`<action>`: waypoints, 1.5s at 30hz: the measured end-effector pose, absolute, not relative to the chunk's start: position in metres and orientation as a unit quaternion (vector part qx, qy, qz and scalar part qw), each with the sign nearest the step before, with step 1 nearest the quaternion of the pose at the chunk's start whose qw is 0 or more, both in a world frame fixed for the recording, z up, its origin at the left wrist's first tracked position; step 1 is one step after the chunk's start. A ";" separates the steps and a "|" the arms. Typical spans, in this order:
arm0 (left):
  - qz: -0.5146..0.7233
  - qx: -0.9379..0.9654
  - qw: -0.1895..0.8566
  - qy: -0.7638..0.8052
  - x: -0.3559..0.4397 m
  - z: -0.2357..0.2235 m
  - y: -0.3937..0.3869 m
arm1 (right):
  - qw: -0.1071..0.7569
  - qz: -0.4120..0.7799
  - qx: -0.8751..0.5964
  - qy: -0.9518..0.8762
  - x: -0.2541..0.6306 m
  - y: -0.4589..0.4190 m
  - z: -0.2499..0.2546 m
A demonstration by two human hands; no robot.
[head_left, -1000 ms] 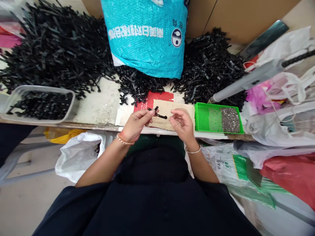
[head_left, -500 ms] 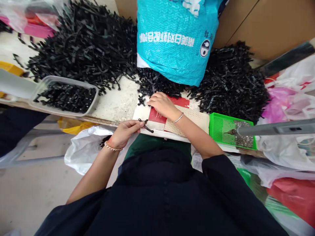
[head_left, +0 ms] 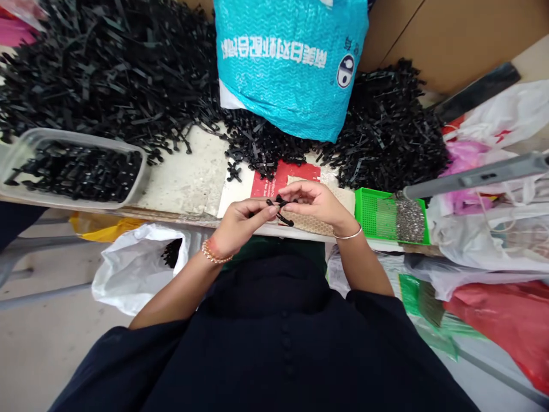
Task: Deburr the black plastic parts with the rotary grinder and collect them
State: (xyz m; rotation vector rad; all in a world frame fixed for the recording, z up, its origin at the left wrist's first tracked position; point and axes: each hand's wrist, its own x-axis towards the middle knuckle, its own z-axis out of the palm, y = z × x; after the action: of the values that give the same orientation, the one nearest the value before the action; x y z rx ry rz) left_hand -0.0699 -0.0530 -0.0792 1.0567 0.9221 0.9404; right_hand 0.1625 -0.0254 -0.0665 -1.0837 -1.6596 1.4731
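Observation:
Thumb and fingers of my left hand (head_left: 246, 222) pinch a slim black plastic strip (head_left: 285, 220) near the table's front edge. My right hand (head_left: 316, 203) meets it from the other side, its fingertips closed on a small black plastic piece (head_left: 279, 200) held against the strip. Fingers partly cover where the two pieces touch. Beneath the hands lie a red and white printed sheet (head_left: 261, 189) and a beige dimpled mat (head_left: 343, 199). A small cross-shaped black piece (head_left: 234, 171) rests on the sheet, left of the hands.
A large heap of black strips (head_left: 107, 74) covers the back left, another heap (head_left: 394, 126) the right. Between them stands a blue woven bag (head_left: 287, 68). A clear tub (head_left: 139, 177) of black parts is at left. A grey electric screwdriver (head_left: 472, 178) overhangs a green basket (head_left: 371, 214) of screws.
My right hand has come back from the small pieces near the bag to my left hand, bringing a black piece against the strip. The view has shifted slightly right.

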 end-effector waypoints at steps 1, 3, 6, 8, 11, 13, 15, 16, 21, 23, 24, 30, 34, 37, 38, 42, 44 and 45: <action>0.417 0.477 0.658 0.407 -0.066 -0.080 -0.055 | 0.333 0.573 -0.418 -0.622 0.168 -0.029 -0.069; 0.401 0.499 0.653 0.404 -0.060 -0.080 -0.058 | 0.335 0.591 -0.424 -0.599 0.177 -0.034 -0.072; 0.376 0.507 0.660 0.408 -0.049 -0.080 -0.064 | 0.350 0.607 -0.424 -0.574 0.188 -0.041 -0.077; 0.387 0.478 0.674 0.410 -0.039 -0.079 -0.068 | 0.378 0.611 -0.420 -0.555 0.192 -0.046 -0.081; 0.414 0.415 0.703 0.403 -0.024 -0.081 -0.074 | 0.426 0.608 -0.425 -0.518 0.196 -0.055 -0.093; 0.415 0.387 0.722 0.397 -0.016 -0.083 -0.077 | 0.453 0.603 -0.440 -0.488 0.197 -0.059 -0.103; 0.410 0.362 0.740 0.391 -0.012 -0.085 -0.078 | 0.476 0.602 -0.453 -0.453 0.196 -0.062 -0.111; 0.408 0.348 0.748 0.390 -0.011 -0.084 -0.079 | 0.487 0.602 -0.458 -0.436 0.195 -0.063 -0.113; 0.382 0.323 0.768 0.400 -0.017 -0.074 -0.079 | 0.513 0.593 -0.470 -0.406 0.190 -0.064 -0.107; 0.353 0.333 0.773 0.408 -0.022 -0.070 -0.077 | 0.512 0.592 -0.472 -0.406 0.190 -0.063 -0.102; 0.336 0.337 0.778 0.410 -0.024 -0.068 -0.075 | 0.511 0.592 -0.472 -0.407 0.189 -0.062 -0.100; 0.256 0.356 0.811 0.386 -0.026 -0.067 -0.074 | 0.495 0.612 -0.460 -0.410 0.183 -0.064 -0.091; 0.242 0.367 0.817 0.374 -0.026 -0.068 -0.073 | 0.490 0.625 -0.450 -0.409 0.179 -0.065 -0.087; 0.228 0.372 0.813 0.385 -0.027 -0.068 -0.071 | 0.491 0.637 -0.443 -0.396 0.177 -0.065 -0.085; 0.224 0.371 0.812 0.390 -0.028 -0.068 -0.070 | 0.492 0.643 -0.440 -0.388 0.176 -0.066 -0.084; 0.216 0.366 0.814 0.395 -0.029 -0.068 -0.068 | 0.492 0.673 -0.427 -0.351 0.174 -0.066 -0.086; 0.213 0.365 0.817 0.393 -0.029 -0.068 -0.066 | 0.491 0.684 -0.421 -0.337 0.173 -0.066 -0.088; 0.211 0.364 0.818 0.392 -0.029 -0.069 -0.065 | 0.490 0.688 -0.418 -0.333 0.173 -0.066 -0.089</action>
State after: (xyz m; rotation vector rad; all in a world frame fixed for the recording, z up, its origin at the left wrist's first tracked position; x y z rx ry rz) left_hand -0.0288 -0.0652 -0.0686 0.7753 0.8355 0.4505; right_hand 0.1732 -0.0663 -0.0888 -1.0163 -0.8078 1.6717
